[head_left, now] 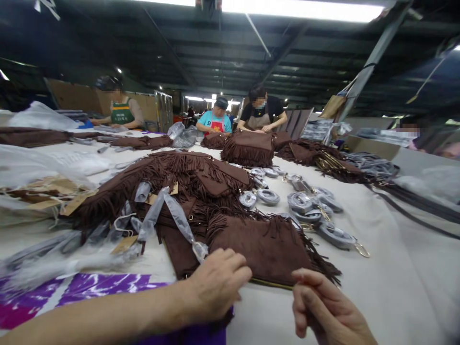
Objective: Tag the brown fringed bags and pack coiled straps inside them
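Note:
A brown suede fringed bag [266,249] lies flat on the table right in front of me. My left hand [217,285] rests at its near left edge with the fingers curled onto the suede. My right hand [323,309] is at the bag's near right edge, fingers bent and pinched together against the edge. What the fingertips hold is too small to make out. A long plastic-wrapped strap [178,218] trails from the bag pile toward my left hand.
A heap of brown fringed bags [168,179] fills the table's middle left. Several wrapped strap coils [309,208] lie to the right. Purple plastic [89,287] lies by my left arm. Three people work at the far end, beside a stack of bags [247,146].

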A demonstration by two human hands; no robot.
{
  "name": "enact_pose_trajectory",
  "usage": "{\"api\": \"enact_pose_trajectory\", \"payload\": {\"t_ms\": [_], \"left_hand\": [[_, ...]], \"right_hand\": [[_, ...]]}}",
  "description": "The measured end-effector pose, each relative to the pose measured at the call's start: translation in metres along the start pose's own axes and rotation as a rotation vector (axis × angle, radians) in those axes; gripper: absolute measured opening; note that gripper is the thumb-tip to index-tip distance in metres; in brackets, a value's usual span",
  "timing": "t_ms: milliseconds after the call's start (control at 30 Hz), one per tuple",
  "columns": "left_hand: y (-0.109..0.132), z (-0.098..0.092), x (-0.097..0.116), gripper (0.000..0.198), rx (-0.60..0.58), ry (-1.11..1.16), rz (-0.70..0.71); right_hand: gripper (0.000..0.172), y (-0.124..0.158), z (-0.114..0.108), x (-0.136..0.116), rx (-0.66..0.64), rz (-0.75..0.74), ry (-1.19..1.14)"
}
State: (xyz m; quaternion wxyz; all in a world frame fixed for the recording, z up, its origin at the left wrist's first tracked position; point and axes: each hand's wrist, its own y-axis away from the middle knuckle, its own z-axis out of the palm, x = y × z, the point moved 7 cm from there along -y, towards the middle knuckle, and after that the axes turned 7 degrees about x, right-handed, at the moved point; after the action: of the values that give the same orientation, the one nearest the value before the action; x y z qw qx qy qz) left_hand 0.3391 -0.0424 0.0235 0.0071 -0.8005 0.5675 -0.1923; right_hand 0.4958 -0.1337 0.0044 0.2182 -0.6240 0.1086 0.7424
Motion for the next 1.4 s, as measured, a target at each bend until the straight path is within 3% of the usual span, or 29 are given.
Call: {"api": "enact_pose_trajectory", "payload": {"t_ms": [67,167,300,433,600,767,933,1133,1267,1400], "left_hand": [[-0.006,-0.006,-0.021,0.022,0.035,-0.209,-0.018],[-0.015,-0.002,-0.044,0.012,0.006,-0.248,-0.041],[-0.026,-0.009,-0.059,0.013,0.064,-0.178,-0.142],[-0.031,-0.027,-0.067,0.017,0.183,-0.081,-0.264],[-0.028,-0.030,-0.082,0.021,0.235,0.060,-0.342],[-0.029,-0.019,-0.098,0.024,0.310,0.218,-0.367],[-0.030,-0.014,-0.114,0.026,0.356,0.345,-0.396],[-0.032,-0.007,-0.125,0.015,0.343,0.508,-0.438],[-0.033,-0.010,-0.114,0.031,0.364,0.672,-0.262],[-0.031,-0.014,-0.097,0.038,0.239,0.719,-0.007]], "right_hand": [[0.031,0.002,-0.017,0.002,0.067,0.071,-0.001],[0.033,0.007,-0.028,0.000,0.057,0.058,0.139],[0.030,0.007,-0.019,-0.007,-0.151,-0.172,0.551],[0.018,-0.003,-0.010,-0.009,-0.185,-0.371,0.830],[0.020,-0.019,0.003,0.002,-0.225,-0.345,0.904],[0.018,-0.027,0.042,0.010,-0.380,-0.342,0.813],[0.017,-0.046,0.079,0.023,-0.441,-0.265,0.710],[0.024,-0.070,0.088,0.036,-0.458,-0.051,0.550],[0.033,-0.071,0.084,0.044,-0.404,0.128,0.390],[0.040,-0.069,0.074,0.050,-0.272,0.211,0.241]]}}
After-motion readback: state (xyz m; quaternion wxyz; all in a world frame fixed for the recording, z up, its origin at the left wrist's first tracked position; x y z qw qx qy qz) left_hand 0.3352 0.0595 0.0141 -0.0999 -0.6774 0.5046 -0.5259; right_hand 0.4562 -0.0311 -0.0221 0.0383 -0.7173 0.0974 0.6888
